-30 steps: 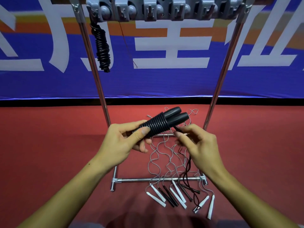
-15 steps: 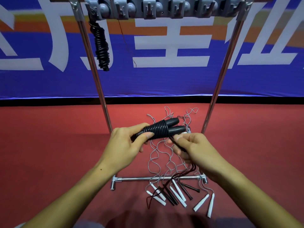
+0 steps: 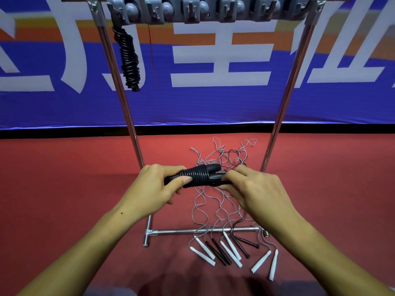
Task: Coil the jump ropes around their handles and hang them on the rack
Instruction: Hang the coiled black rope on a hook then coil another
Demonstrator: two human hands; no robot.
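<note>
A black jump rope [image 3: 197,175] is coiled tightly around its two handles and lies level between my hands. My left hand [image 3: 156,189] grips the coiled end with the thumb across the wraps. My right hand [image 3: 252,189] closes its fingers on the bare handle tips and the rope's last stretch. The metal rack [image 3: 286,97] stands in front, with a grey hook bar [image 3: 209,9] along its top. Another coiled black rope [image 3: 129,58] hangs from the leftmost hook.
Several uncoiled ropes [image 3: 215,201] with white and black handles [image 3: 229,251] lie tangled on the red floor across the rack's lower bar [image 3: 181,231]. A blue banner [image 3: 203,99] runs behind the rack. The other hooks hold nothing.
The loose black tail that hung from my right hand is now drawn up into the bundle. Both hands moved together and the bundle sank from tilted to level.
</note>
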